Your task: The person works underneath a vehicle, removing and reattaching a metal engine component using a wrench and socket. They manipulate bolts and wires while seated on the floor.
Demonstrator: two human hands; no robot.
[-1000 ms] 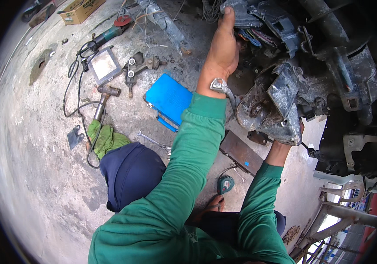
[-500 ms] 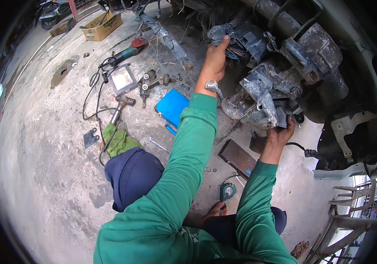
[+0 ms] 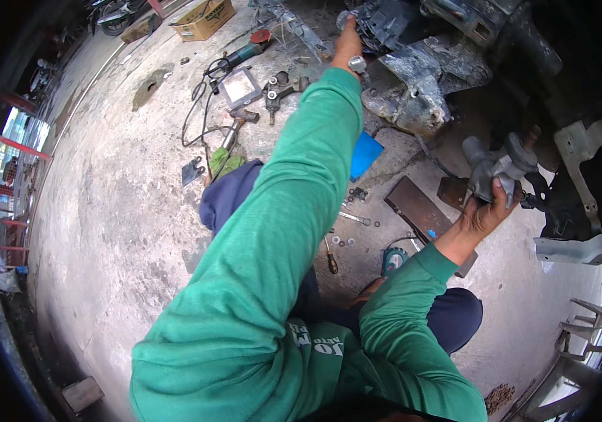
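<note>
At the top of the head view, my left hand (image 3: 347,46) reaches far forward, its thumb against the rounded grey end of a dark part with wiring on the vehicle. Its other fingers are mostly hidden. My right hand (image 3: 485,214) is closed round a grey metal fitting (image 3: 487,169) with rounded, pipe-like ends and holds it above the floor. Between the two hands juts a large corroded metal bracket (image 3: 413,91) on the vehicle; the fitting is apart from it.
On the concrete lie an angle grinder (image 3: 241,55), a hammer (image 3: 234,130), a clear-lidded box (image 3: 239,88), a blue case (image 3: 365,156), a screwdriver (image 3: 331,257), a spanner (image 3: 354,219), a tape measure (image 3: 393,260) and a brown metal block (image 3: 417,207). A cardboard box (image 3: 204,20) stands far left.
My right hand has come out from under the corroded bracket to the right, with the grey fitting now in plain sight. My left hand stays at the wired part. The whole view has shifted.
</note>
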